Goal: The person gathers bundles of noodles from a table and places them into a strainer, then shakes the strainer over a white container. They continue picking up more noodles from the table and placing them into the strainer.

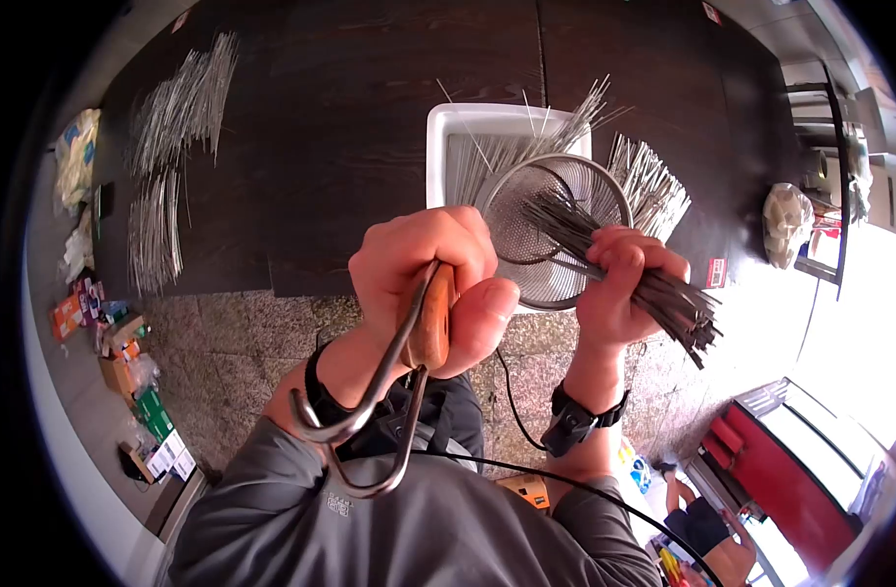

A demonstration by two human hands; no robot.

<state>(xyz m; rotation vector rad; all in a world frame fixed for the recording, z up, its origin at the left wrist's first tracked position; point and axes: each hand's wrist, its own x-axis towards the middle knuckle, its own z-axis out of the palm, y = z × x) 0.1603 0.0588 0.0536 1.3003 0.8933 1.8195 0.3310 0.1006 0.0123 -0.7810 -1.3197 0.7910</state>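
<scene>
Dark table (370, 117) backs a white tub (448, 132) and mesh strainer (556, 230). Left hand (433, 289): fingers curled tight round a wooden-handled hook tool (414, 377). Right hand (624, 289): skewer bundle (629, 269) gripped in closed fist, over strainer.

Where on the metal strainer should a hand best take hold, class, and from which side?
Probably at the strainer's bare near-left rim, coming from the person's side. The bundle of skewers in the right hand lies across its right part, and loose skewers in the white tub fan out behind it. The left hand holds a wooden-handled hook.
</scene>
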